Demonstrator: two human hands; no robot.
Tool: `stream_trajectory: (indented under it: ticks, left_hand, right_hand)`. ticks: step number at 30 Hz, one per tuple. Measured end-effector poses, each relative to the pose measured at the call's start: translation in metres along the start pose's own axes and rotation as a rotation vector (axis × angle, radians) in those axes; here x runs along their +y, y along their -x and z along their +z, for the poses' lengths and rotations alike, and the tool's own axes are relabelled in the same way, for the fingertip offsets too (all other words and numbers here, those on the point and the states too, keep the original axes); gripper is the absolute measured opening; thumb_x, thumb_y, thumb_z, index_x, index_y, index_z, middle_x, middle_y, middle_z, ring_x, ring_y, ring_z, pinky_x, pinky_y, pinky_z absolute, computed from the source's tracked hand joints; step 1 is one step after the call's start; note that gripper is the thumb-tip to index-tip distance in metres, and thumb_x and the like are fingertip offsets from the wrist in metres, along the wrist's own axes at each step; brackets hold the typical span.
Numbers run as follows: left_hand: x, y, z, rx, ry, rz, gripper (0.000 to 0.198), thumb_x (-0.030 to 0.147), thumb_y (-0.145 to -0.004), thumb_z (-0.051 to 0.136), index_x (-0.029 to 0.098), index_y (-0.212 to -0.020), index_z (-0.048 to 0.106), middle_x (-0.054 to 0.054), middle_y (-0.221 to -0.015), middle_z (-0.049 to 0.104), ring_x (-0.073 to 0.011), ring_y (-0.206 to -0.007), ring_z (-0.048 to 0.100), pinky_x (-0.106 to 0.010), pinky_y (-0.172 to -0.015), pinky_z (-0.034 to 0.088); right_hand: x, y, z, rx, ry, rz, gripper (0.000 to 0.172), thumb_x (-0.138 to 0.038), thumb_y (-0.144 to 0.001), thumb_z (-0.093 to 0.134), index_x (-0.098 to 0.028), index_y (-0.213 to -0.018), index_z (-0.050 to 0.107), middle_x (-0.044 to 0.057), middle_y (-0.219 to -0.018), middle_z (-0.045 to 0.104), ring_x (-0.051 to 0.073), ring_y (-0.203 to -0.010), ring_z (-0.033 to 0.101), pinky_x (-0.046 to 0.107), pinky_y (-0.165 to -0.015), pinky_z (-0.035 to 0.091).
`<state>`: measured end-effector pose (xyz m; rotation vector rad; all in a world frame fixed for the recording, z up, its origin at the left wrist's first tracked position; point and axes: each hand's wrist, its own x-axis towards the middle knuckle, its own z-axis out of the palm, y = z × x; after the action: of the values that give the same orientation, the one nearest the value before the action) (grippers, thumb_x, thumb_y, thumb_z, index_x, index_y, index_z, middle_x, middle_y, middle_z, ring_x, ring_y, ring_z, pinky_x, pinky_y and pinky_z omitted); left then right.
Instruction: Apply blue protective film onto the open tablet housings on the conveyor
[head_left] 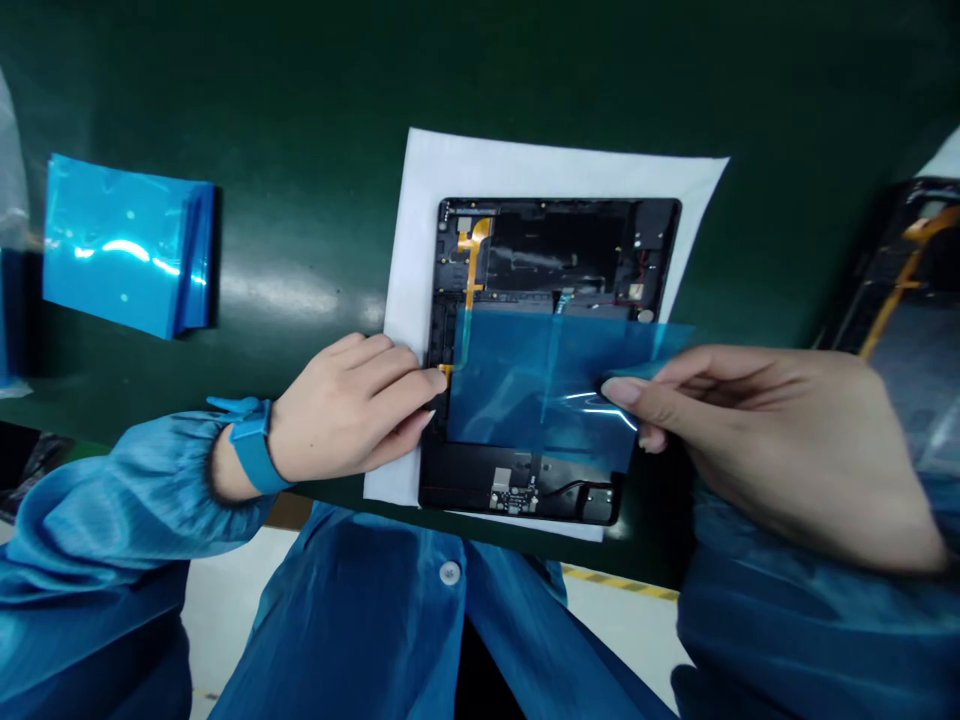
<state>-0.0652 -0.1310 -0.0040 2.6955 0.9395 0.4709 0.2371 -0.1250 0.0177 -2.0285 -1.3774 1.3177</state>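
An opened tablet (555,250) lies face down, its circuit boards, orange flex cable (471,270) and dark inner parts exposed. Over its middle and lower portion is a see-through blue film sheet (517,380), tilted a little, with its right side beyond the tablet's edge. My right hand (765,430) pinches the film's right side between thumb and fingers. At the tablet's left edge, my left hand (360,405) is closed with curled fingers, index fingertip and thumb gripping the frame beside the film. Whether the film touches the parts beneath it I cannot tell.
White paper (450,160) lies under the tablet on the dark green table (315,80). A stack of blue film sheets (112,240) sits at the left, near clear plastic at the far left edge. Another opened tablet (892,290) is at the right.
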Motion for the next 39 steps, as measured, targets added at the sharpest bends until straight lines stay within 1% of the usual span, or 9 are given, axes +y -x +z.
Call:
stream_trajectory:
  ticks: [3, 8, 12, 18, 20, 27, 31, 35, 39]
  left_hand:
    - [0.001, 0.0, 0.0, 0.002, 0.005, -0.006, 0.017, 0.025, -0.101, 0.057, 0.013, -0.109, 0.065, -0.006, -0.088, 0.069, -0.0202, -0.075, 0.061, -0.033, -0.063, 0.047]
    - [0.001, 0.001, 0.0, 0.005, 0.024, -0.016, 0.017, 0.024, -0.1, 0.057, 0.013, -0.109, 0.066, -0.006, -0.088, 0.069, -0.0198, -0.075, 0.061, -0.033, -0.063, 0.047]
    - [0.001, 0.002, 0.0, -0.006, 0.022, -0.027, 0.017, 0.024, -0.1, 0.056, 0.013, -0.109, 0.066, -0.006, -0.088, 0.07, -0.0198, -0.075, 0.061, -0.033, -0.063, 0.047]
    - [0.002, 0.0, -0.001, 0.004, 0.017, -0.028, 0.017, 0.024, -0.1, 0.056, 0.013, -0.107, 0.066, -0.006, -0.087, 0.07, -0.0196, -0.074, 0.061, -0.033, -0.063, 0.048]
    - [0.002, 0.0, -0.001, 0.009, 0.01, -0.03, 0.017, 0.024, -0.1, 0.056, 0.014, -0.107, 0.066, -0.006, -0.086, 0.07, -0.0194, -0.074, 0.061, -0.033, -0.063, 0.047]
    - [0.001, 0.0, -0.003, 0.011, 0.014, -0.028, 0.019, 0.025, -0.101, 0.055, 0.012, -0.11, 0.067, -0.007, -0.089, 0.07, -0.0195, -0.076, 0.062, -0.033, -0.065, 0.05]
    - [0.007, -0.012, -0.007, 0.011, -0.115, 0.03, 0.022, 0.024, -0.102, 0.057, 0.012, -0.116, 0.069, -0.007, -0.092, 0.07, -0.0206, -0.078, 0.061, -0.034, -0.064, 0.047]
    - [0.012, -0.037, -0.008, -0.106, -0.232, 0.136, 0.024, 0.019, -0.102, 0.055, 0.012, -0.119, 0.071, -0.007, -0.096, 0.072, -0.0219, -0.084, 0.063, -0.035, -0.069, 0.045]
    - [0.014, -0.055, -0.01, -0.323, -0.237, 0.169, 0.038, 0.013, -0.101, 0.052, 0.015, -0.136, 0.065, -0.008, -0.102, 0.073, -0.0225, -0.093, 0.066, -0.034, -0.077, 0.046]
  right_hand:
    - [0.001, 0.0, 0.0, -0.014, 0.007, 0.019, 0.055, -0.07, -0.058, 0.089, -0.019, -0.059, 0.071, 0.003, -0.046, 0.062, 0.011, -0.04, 0.05, 0.022, -0.038, 0.034]
    - [0.006, -0.003, -0.002, -0.017, 0.016, 0.041, 0.056, -0.072, -0.057, 0.088, -0.019, -0.062, 0.073, 0.003, -0.048, 0.062, 0.011, -0.04, 0.048, 0.023, -0.039, 0.031]
    - [0.003, -0.004, -0.003, -0.041, 0.034, 0.045, 0.056, -0.072, -0.058, 0.088, -0.018, -0.063, 0.072, 0.003, -0.048, 0.062, 0.011, -0.04, 0.049, 0.025, -0.044, 0.036]
    - [-0.002, -0.003, -0.003, -0.054, -0.007, 0.051, 0.056, -0.071, -0.055, 0.091, -0.018, -0.061, 0.072, 0.003, -0.046, 0.061, 0.011, -0.039, 0.048, 0.026, -0.043, 0.038]
    - [-0.001, -0.003, -0.003, -0.056, -0.014, 0.052, 0.055, -0.069, -0.055, 0.092, -0.018, -0.061, 0.073, 0.003, -0.046, 0.061, 0.012, -0.04, 0.05, 0.026, -0.044, 0.039]
    - [0.005, -0.002, -0.003, -0.075, -0.025, -0.024, 0.049, -0.064, -0.064, 0.09, -0.018, -0.07, 0.074, 0.001, -0.049, 0.063, 0.013, -0.043, 0.056, 0.025, -0.047, 0.044]
    - [0.004, -0.001, -0.002, -0.086, -0.034, -0.054, 0.045, -0.061, -0.068, 0.089, -0.02, -0.079, 0.075, -0.002, -0.051, 0.064, 0.014, -0.043, 0.057, 0.026, -0.046, 0.048]
    - [-0.001, 0.003, -0.001, -0.107, -0.027, -0.071, 0.044, -0.059, -0.07, 0.088, -0.019, -0.082, 0.074, -0.001, -0.055, 0.066, 0.015, -0.044, 0.061, 0.028, -0.046, 0.051]
    - [-0.008, 0.012, -0.001, -0.054, 0.106, -0.166, 0.034, -0.053, -0.082, 0.079, -0.019, -0.083, 0.076, 0.002, -0.06, 0.07, 0.019, -0.052, 0.069, 0.031, -0.052, 0.055]
